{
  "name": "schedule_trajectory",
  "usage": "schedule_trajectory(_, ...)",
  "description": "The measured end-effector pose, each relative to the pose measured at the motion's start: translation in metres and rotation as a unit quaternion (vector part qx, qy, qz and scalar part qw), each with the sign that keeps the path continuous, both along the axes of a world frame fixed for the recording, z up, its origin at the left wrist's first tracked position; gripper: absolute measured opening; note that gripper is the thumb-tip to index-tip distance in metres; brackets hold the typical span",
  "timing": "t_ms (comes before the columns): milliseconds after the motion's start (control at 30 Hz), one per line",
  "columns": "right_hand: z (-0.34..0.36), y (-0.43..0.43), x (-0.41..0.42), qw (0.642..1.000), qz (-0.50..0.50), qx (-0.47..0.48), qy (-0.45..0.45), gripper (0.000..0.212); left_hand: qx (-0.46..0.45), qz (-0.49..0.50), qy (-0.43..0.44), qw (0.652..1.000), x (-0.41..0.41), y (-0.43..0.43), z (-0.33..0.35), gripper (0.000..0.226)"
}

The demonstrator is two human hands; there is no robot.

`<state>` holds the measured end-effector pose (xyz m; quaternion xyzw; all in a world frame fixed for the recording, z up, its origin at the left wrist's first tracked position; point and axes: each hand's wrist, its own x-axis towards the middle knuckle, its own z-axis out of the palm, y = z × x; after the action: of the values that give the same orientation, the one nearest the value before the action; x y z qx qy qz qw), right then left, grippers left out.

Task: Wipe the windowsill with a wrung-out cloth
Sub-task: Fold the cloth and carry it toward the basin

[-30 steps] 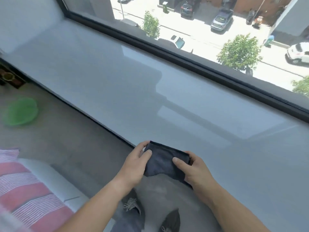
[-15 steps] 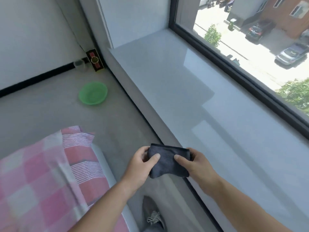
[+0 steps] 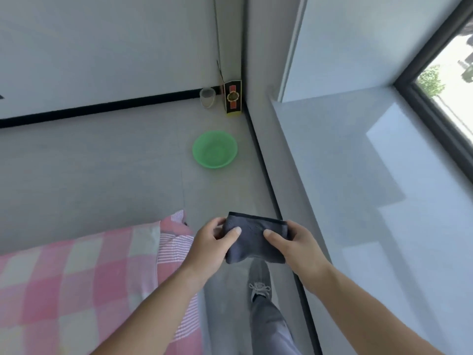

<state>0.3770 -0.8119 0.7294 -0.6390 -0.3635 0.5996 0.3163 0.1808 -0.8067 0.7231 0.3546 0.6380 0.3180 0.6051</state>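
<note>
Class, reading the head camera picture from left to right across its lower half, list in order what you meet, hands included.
Pink checked bedding → left hand → dark cloth → right hand → windowsill.

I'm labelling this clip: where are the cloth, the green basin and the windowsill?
cloth (image 3: pixel 253 245): head view, middle of the folded dark fabric.
green basin (image 3: pixel 215 149): head view, bare inner bottom.
windowsill (image 3: pixel 358 180): head view, bare glossy top surface.
</note>
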Motion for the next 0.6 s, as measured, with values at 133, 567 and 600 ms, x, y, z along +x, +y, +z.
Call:
schedule_trajectory(133,-0.004,0.107,-0.017,0.999,0.023,-0.014,0.023,0.016,-0.001,0.041,0.018,0.999,-0.015,0.099,-0.002,0.015)
schedule_trajectory(567,-0.011,0.406,-0.113,0.998,0.066,0.01,0.014,0.023,0.01,0.053,0.007,0.998,-0.114,0.377,-0.006,0.015)
schedule_trajectory(600,-0.015,0.424,-0.119,0.998,0.055,0.01,0.015,0.016,0.007,0.044,0.003,0.999,-0.122,0.399,-0.009,0.017)
